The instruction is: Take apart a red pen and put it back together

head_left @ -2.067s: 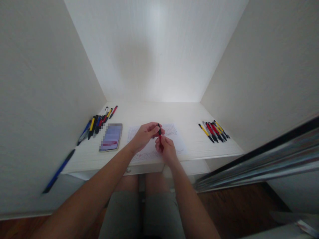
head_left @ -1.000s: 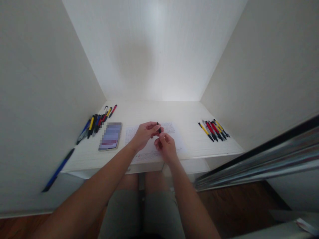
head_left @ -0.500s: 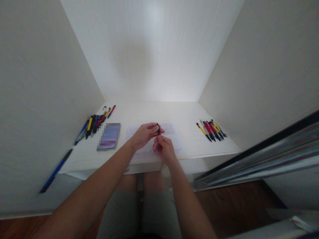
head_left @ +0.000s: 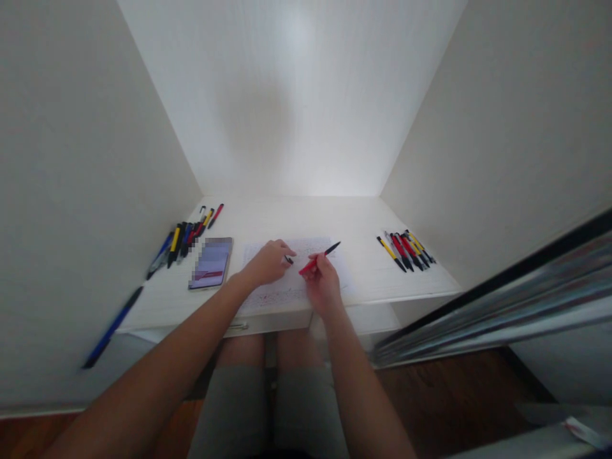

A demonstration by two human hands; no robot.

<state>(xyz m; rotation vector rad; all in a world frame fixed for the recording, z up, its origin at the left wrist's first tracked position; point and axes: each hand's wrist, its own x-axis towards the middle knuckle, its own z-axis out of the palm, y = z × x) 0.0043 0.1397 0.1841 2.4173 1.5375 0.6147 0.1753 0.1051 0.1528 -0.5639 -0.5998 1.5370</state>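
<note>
My right hand (head_left: 326, 285) is closed round a red and black pen (head_left: 331, 248), its black end pointing up and to the right and its red end down toward the left. Just left of it, my left hand (head_left: 271, 262) is bent over the paper with its fingers closed at a small black piece (head_left: 288, 259), too small to tell what part it is. Under both hands lies a sheet of paper (head_left: 272, 294) covered in handwriting, with a few red marks near its lower edge.
A phone (head_left: 210, 263) lies left of the paper on the white desk (head_left: 287, 217). Several pens (head_left: 184, 237) are bunched along the left wall, and several yellow, red and grey pens (head_left: 405, 250) on the right. A blue strip (head_left: 112, 328) slants at the desk's left edge.
My hands have come apart from round the black-tipped pen. The right hand now shows the red pen angled rightward, while the left has dropped toward the paper with the small black piece.
</note>
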